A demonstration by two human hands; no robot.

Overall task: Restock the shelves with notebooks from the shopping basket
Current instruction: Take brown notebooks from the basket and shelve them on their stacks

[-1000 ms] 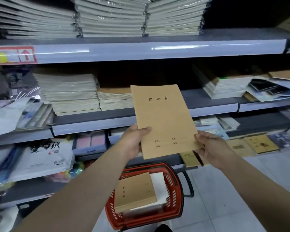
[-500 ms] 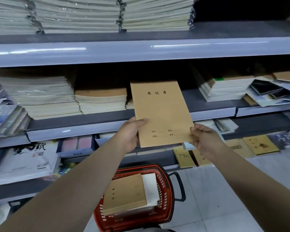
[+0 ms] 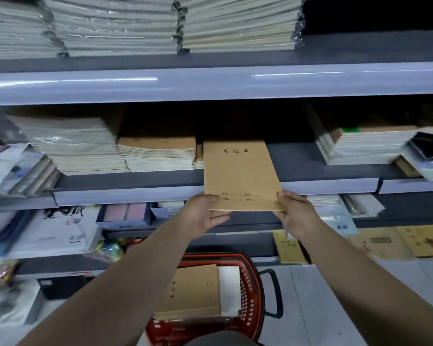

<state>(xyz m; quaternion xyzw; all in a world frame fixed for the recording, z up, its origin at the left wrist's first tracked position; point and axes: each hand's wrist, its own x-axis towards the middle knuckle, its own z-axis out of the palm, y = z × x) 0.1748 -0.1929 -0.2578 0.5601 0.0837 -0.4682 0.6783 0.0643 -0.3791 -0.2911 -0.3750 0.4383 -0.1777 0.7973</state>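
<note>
A brown kraft notebook (image 3: pixel 239 176) is tilted over the front edge of the middle shelf (image 3: pixel 323 186), its far end reaching into the gap between stacks. My left hand (image 3: pixel 205 216) pinches its near left corner and my right hand (image 3: pixel 294 213) pinches its near right corner. To its left stands a low stack of matching brown notebooks (image 3: pixel 158 153). On the floor below me, the red shopping basket (image 3: pixel 250 295) holds a pile of brown notebooks (image 3: pixel 190 293) with white ones beside it.
Wrapped stacks of notebooks (image 3: pixel 140 23) fill the top shelf. A tall wrapped stack (image 3: pixel 70 143) lies at the middle shelf's left, another stack (image 3: pixel 365 143) at its right. Lower shelves hold paper packs (image 3: pixel 58 228), boxes and brown booklets (image 3: pixel 423 240). Grey tiled floor lies to the right.
Both hands have carried the notebook forward and laid it flatter, so its far end now reaches over the middle shelf. The view has come closer to the shelves.
</note>
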